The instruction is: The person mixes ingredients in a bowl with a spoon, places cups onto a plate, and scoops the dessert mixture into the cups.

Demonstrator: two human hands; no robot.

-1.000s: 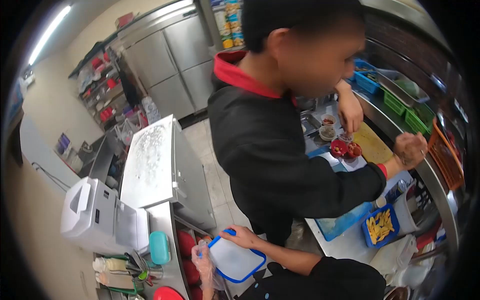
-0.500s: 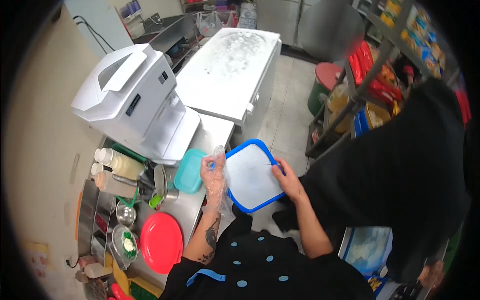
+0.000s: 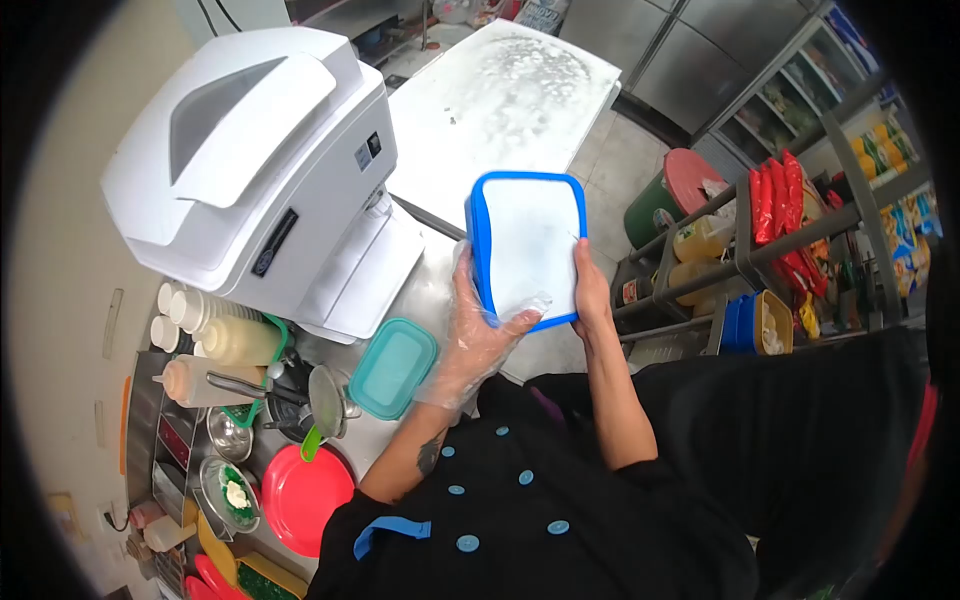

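A rectangular container with a blue rim and a whitish top (image 3: 532, 245) is held up in front of my body, between both hands. My left hand (image 3: 473, 335), in a clear plastic glove, grips its lower left side, the thumb lying over the near edge. Bare fingers of my right hand (image 3: 592, 290) are wrapped on its right side. Left of my gloved hand, a teal lidded box (image 3: 393, 368) rests on the steel counter (image 3: 425, 290). What is inside the blue-rimmed container is hidden.
A large white machine (image 3: 270, 180) stands at the left, with a white chest (image 3: 505, 110) beyond. Bottles (image 3: 240, 342), a red plate (image 3: 305, 500) and a bowl (image 3: 230, 492) are at lower left. Shelving (image 3: 760, 235) and a dark-clothed person (image 3: 800, 440) are at right.
The view has swung toward the counter and white machine. The blue-rimmed container is raised and more upright. My left hand has shifted from its side to its lower left corner.
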